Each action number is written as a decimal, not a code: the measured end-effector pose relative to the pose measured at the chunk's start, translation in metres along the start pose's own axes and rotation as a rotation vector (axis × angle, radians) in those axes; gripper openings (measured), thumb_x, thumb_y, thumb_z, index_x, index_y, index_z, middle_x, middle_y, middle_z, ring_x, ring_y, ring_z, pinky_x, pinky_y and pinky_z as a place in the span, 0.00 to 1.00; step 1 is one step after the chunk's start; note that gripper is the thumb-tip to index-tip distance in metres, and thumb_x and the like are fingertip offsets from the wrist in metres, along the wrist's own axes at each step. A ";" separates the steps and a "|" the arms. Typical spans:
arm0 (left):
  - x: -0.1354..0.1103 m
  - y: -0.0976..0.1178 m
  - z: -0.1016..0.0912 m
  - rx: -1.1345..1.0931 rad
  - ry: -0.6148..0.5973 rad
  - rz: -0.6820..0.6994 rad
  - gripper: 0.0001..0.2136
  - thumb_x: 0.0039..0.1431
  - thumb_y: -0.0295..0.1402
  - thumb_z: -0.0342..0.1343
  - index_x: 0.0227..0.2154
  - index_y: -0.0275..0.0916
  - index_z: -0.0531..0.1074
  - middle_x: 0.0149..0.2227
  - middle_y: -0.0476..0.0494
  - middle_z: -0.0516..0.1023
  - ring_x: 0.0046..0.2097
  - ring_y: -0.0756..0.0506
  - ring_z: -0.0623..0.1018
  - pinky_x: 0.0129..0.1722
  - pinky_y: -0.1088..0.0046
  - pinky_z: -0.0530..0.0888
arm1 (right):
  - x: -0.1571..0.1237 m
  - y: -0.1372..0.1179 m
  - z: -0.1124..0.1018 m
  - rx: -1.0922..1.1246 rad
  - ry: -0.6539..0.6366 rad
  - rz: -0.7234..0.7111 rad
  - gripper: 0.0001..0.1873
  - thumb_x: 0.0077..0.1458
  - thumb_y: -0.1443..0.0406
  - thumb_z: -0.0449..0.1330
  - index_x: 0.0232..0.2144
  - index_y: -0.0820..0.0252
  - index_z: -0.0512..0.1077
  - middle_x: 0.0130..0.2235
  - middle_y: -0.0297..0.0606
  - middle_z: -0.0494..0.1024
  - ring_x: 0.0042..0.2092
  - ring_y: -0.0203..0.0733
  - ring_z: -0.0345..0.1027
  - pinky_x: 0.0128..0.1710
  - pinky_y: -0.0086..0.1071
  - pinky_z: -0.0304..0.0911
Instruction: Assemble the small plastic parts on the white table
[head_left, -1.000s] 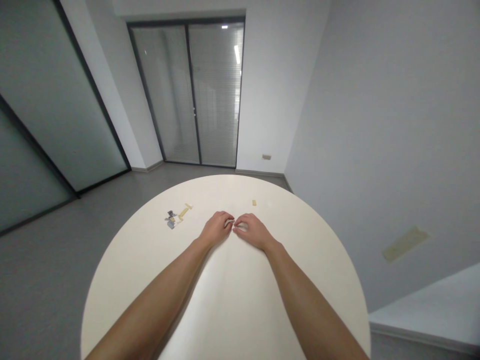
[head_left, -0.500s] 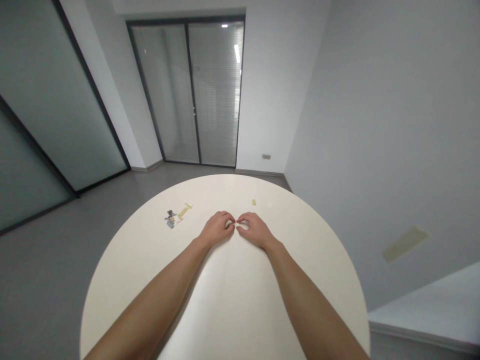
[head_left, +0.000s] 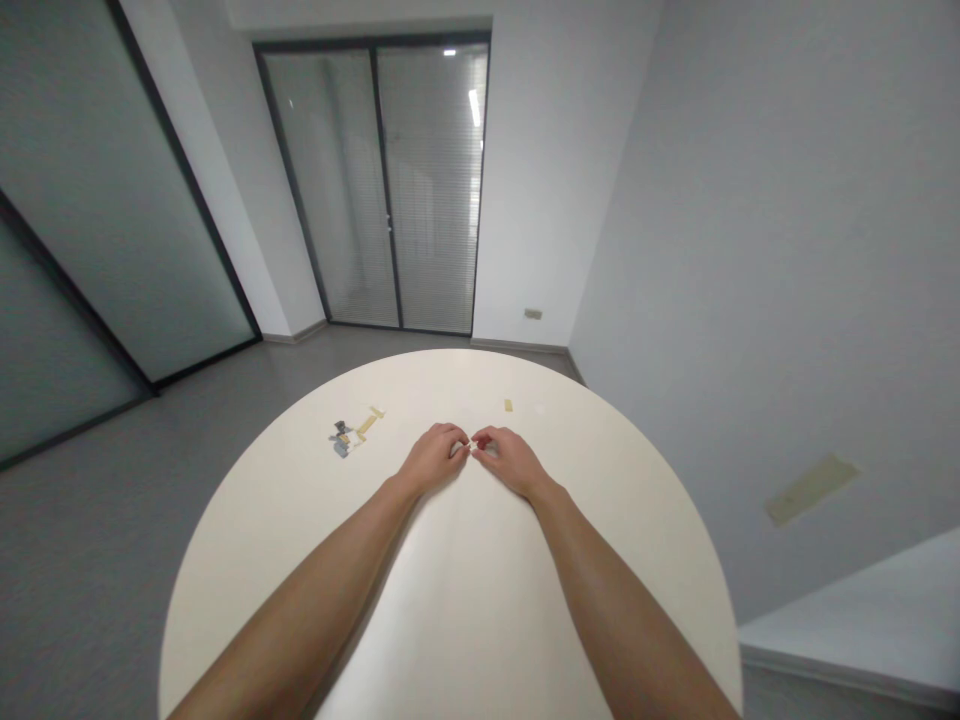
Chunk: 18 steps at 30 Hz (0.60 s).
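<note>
My left hand (head_left: 437, 458) and my right hand (head_left: 511, 462) meet over the middle of the round white table (head_left: 465, 600). Thumb and fingers of both hands are curled in a pinch, with the fingertips almost touching. A tiny pale scrap (head_left: 471, 446) shows between the fingertips; it is too small to name. Beyond my right hand, a short piece of yellowish tape (head_left: 508, 405) lies flat on the tabletop. To the left of my left hand is a cluster of grey, white and yellowish tape scraps (head_left: 346, 438), with a yellowish strip (head_left: 367, 424) trailing off it.
Close by on the right, a wall (head_left: 750, 300) carries a wide strip of beige tape (head_left: 812, 490). Behind the table stands a dark-framed glass door (head_left: 382, 200) with blinds. Frosted glass panels (head_left: 112, 200) line the left side, above a grey floor (head_left: 90, 540).
The fingers of my right hand have closed slightly toward the pale scrap at my left fingertips. Both arms and the tape pieces are otherwise where they were.
</note>
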<state>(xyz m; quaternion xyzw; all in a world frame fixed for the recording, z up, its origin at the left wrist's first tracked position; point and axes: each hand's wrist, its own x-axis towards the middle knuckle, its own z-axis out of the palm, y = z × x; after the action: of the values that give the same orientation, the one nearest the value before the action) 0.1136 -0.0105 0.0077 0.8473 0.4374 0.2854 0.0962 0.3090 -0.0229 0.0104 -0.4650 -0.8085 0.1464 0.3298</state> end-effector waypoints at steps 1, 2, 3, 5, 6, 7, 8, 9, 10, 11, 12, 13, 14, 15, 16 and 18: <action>0.000 0.000 0.000 0.002 0.002 0.001 0.10 0.61 0.33 0.50 0.37 0.41 0.77 0.41 0.41 0.78 0.46 0.43 0.74 0.50 0.66 0.70 | 0.000 0.000 0.000 0.002 0.001 -0.001 0.11 0.57 0.64 0.62 0.43 0.57 0.74 0.40 0.37 0.79 0.44 0.41 0.71 0.47 0.35 0.63; 0.000 0.000 0.000 0.004 0.003 0.003 0.10 0.62 0.33 0.50 0.37 0.40 0.77 0.41 0.41 0.78 0.46 0.43 0.74 0.49 0.66 0.70 | 0.000 0.000 0.000 0.004 0.003 -0.003 0.10 0.57 0.64 0.61 0.43 0.57 0.74 0.40 0.37 0.79 0.44 0.41 0.71 0.47 0.35 0.63; 0.000 0.000 0.000 0.006 0.003 0.004 0.10 0.62 0.34 0.50 0.37 0.40 0.77 0.41 0.41 0.78 0.46 0.43 0.74 0.49 0.66 0.70 | 0.000 0.000 0.000 0.005 0.005 -0.005 0.10 0.58 0.64 0.61 0.43 0.57 0.74 0.40 0.37 0.79 0.44 0.41 0.71 0.47 0.35 0.63; 0.001 0.001 0.000 0.008 0.001 -0.001 0.10 0.62 0.34 0.49 0.37 0.40 0.77 0.41 0.41 0.78 0.46 0.43 0.74 0.49 0.66 0.70 | 0.000 0.000 0.001 -0.001 0.006 -0.010 0.11 0.58 0.65 0.61 0.44 0.57 0.74 0.40 0.37 0.79 0.44 0.40 0.71 0.47 0.34 0.63; 0.001 0.001 0.000 0.010 -0.002 -0.008 0.11 0.63 0.34 0.49 0.36 0.40 0.77 0.40 0.41 0.79 0.45 0.43 0.74 0.49 0.66 0.70 | 0.000 0.000 0.001 -0.005 0.005 -0.010 0.11 0.58 0.65 0.61 0.44 0.57 0.74 0.40 0.37 0.79 0.43 0.40 0.71 0.46 0.34 0.63; 0.001 0.001 0.000 0.012 -0.004 -0.015 0.11 0.63 0.34 0.49 0.36 0.40 0.77 0.40 0.41 0.79 0.45 0.43 0.74 0.48 0.66 0.70 | 0.000 0.000 0.001 -0.008 0.004 -0.010 0.11 0.57 0.65 0.61 0.44 0.57 0.74 0.40 0.37 0.79 0.43 0.40 0.71 0.46 0.34 0.63; 0.001 0.002 0.001 0.013 -0.006 -0.021 0.11 0.63 0.34 0.49 0.35 0.40 0.76 0.39 0.40 0.79 0.44 0.43 0.75 0.48 0.66 0.70 | 0.000 0.000 0.001 -0.010 0.004 -0.008 0.11 0.57 0.65 0.61 0.44 0.57 0.74 0.40 0.37 0.79 0.43 0.40 0.71 0.47 0.34 0.63; 0.002 0.002 0.001 0.013 -0.007 -0.022 0.11 0.63 0.34 0.49 0.35 0.39 0.76 0.39 0.40 0.79 0.44 0.43 0.75 0.47 0.66 0.70 | 0.000 0.001 0.001 -0.011 0.005 -0.006 0.11 0.57 0.65 0.61 0.44 0.57 0.74 0.40 0.37 0.79 0.43 0.40 0.71 0.47 0.34 0.63; 0.002 0.002 0.001 0.011 -0.008 -0.019 0.11 0.64 0.35 0.48 0.36 0.39 0.76 0.38 0.40 0.79 0.44 0.43 0.75 0.47 0.66 0.70 | 0.000 0.000 0.001 -0.010 0.006 -0.005 0.11 0.57 0.65 0.61 0.44 0.57 0.74 0.40 0.37 0.79 0.43 0.40 0.71 0.47 0.35 0.63; 0.002 0.002 0.000 0.008 -0.006 -0.018 0.12 0.64 0.35 0.48 0.36 0.39 0.76 0.38 0.40 0.79 0.43 0.43 0.75 0.46 0.66 0.70 | 0.000 0.000 0.000 -0.008 0.007 -0.005 0.11 0.57 0.65 0.61 0.44 0.57 0.74 0.40 0.37 0.79 0.43 0.40 0.71 0.47 0.35 0.63; 0.001 0.002 0.000 0.006 -0.004 -0.016 0.12 0.65 0.35 0.48 0.36 0.39 0.76 0.37 0.40 0.79 0.43 0.43 0.75 0.45 0.66 0.70 | 0.000 0.000 0.000 -0.005 0.009 -0.005 0.12 0.57 0.65 0.61 0.45 0.57 0.73 0.40 0.37 0.79 0.43 0.40 0.71 0.47 0.35 0.63; 0.001 0.002 0.000 0.006 -0.002 -0.016 0.12 0.65 0.36 0.47 0.37 0.39 0.76 0.37 0.40 0.79 0.42 0.43 0.75 0.45 0.66 0.70 | -0.001 -0.001 0.000 -0.001 0.010 -0.007 0.12 0.57 0.65 0.61 0.45 0.56 0.73 0.40 0.37 0.80 0.43 0.40 0.72 0.47 0.35 0.64; 0.001 0.002 0.000 0.009 0.000 -0.018 0.13 0.66 0.36 0.47 0.37 0.39 0.76 0.37 0.40 0.79 0.42 0.43 0.75 0.44 0.67 0.70 | -0.001 -0.001 0.000 0.006 0.011 -0.008 0.12 0.58 0.65 0.61 0.46 0.56 0.73 0.39 0.37 0.80 0.43 0.40 0.72 0.47 0.35 0.64; 0.001 0.002 0.001 0.012 0.001 -0.022 0.13 0.66 0.36 0.46 0.37 0.39 0.76 0.38 0.40 0.79 0.43 0.43 0.75 0.44 0.67 0.70 | -0.001 -0.002 0.000 0.013 0.011 -0.010 0.12 0.58 0.65 0.61 0.46 0.55 0.73 0.39 0.36 0.80 0.42 0.40 0.72 0.47 0.34 0.64; 0.001 0.002 0.001 0.014 0.001 -0.026 0.13 0.66 0.37 0.46 0.38 0.39 0.76 0.38 0.40 0.79 0.43 0.43 0.75 0.44 0.67 0.70 | -0.001 -0.002 -0.001 0.019 0.012 -0.009 0.12 0.58 0.65 0.61 0.46 0.55 0.73 0.39 0.36 0.80 0.42 0.40 0.72 0.47 0.34 0.64; 0.001 0.002 0.001 0.013 -0.005 -0.034 0.14 0.66 0.37 0.45 0.39 0.39 0.76 0.39 0.41 0.79 0.44 0.42 0.75 0.44 0.67 0.70 | -0.001 -0.003 -0.001 0.026 0.012 -0.005 0.12 0.58 0.65 0.60 0.46 0.55 0.73 0.39 0.36 0.80 0.41 0.40 0.73 0.46 0.34 0.65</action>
<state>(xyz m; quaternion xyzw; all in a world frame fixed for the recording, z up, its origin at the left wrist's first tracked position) 0.1156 -0.0109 0.0082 0.8412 0.4533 0.2786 0.0966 0.3081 -0.0250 0.0120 -0.4595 -0.8056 0.1535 0.3410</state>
